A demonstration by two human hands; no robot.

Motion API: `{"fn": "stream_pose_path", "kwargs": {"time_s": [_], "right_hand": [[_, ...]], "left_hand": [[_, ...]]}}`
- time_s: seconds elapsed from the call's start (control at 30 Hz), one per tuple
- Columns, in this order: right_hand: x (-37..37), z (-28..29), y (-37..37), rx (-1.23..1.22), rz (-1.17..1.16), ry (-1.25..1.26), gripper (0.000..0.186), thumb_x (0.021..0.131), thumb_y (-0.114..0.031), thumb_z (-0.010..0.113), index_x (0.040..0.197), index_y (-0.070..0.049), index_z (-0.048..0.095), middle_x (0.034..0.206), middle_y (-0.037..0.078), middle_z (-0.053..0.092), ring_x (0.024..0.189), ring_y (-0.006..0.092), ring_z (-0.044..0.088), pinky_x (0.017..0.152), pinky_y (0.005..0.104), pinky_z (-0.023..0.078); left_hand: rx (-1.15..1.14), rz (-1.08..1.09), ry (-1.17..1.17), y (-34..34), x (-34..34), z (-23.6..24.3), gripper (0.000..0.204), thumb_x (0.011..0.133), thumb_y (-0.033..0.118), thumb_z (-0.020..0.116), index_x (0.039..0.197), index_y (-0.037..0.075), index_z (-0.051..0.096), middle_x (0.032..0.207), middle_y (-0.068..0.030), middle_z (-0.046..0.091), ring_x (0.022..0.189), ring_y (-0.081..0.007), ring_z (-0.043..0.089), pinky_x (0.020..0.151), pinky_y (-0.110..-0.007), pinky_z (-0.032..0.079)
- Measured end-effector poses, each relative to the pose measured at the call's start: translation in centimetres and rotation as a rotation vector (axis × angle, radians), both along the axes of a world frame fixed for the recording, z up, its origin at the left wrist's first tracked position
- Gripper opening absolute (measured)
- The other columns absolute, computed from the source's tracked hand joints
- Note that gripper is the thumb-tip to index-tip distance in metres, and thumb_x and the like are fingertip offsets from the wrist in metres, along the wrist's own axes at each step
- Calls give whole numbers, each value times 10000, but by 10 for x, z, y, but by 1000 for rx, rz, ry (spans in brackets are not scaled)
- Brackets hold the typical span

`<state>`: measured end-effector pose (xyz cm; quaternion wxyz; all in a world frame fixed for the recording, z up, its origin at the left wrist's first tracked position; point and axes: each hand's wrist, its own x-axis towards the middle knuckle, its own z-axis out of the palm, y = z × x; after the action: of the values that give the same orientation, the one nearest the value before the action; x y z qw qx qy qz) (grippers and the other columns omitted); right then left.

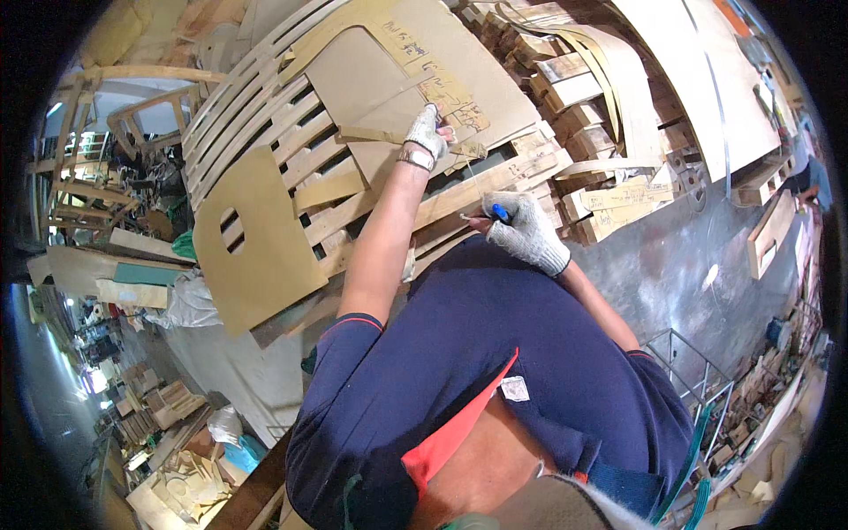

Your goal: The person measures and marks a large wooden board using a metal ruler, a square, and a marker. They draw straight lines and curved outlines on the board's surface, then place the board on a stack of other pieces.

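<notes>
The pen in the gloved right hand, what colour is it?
Blue: the pen shows in the right hand, best seen in the head view.

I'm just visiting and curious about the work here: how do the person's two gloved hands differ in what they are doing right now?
The left hand is stretched out far, pressing flat on a brown cardboard template; the right hand stays close to the body. The left hand holds nothing, while the right hand is closed around a blue pen. The left hand has a band at its wrist; none shows on the right hand. Both wear light knitted gloves.
</notes>
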<state>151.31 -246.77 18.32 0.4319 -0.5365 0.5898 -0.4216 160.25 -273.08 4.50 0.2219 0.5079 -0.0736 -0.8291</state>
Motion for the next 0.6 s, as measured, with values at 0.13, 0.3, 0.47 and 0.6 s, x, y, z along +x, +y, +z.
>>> {"fn": "stream_pose_path", "kwargs": {"time_s": [0.13,0.3,0.47,0.6], "right_hand": [[-5,1,-6,-16,-11,111,178,880,-166,735,867,4,686,652,112,587,607,134,519,599,346,462],[-6,-1,-6,-11,-1,-27,160,868,-147,725,859,5,674,635,121,582,595,138,521,591,349,463],[-5,-5,-7,-1,-26,28,166,870,-151,724,861,10,687,642,128,606,619,119,546,593,351,467],[0,-14,-7,-15,-83,-49,191,881,-168,716,869,22,699,657,98,632,635,101,545,600,346,473]], "left_hand": [[86,-91,17,-21,-18,9,302,948,317,686,791,170,473,602,17,360,427,-107,303,429,-271,279],[-63,-78,-93,-32,-42,22,238,956,291,671,822,179,509,599,38,304,453,-117,282,436,-272,267],[-245,-134,53,-69,-57,52,176,974,201,652,879,145,515,560,14,344,443,-128,336,427,-282,272],[-794,-205,141,-101,-43,105,218,944,145,682,838,134,491,545,19,407,425,-116,383,400,-288,291]]}}
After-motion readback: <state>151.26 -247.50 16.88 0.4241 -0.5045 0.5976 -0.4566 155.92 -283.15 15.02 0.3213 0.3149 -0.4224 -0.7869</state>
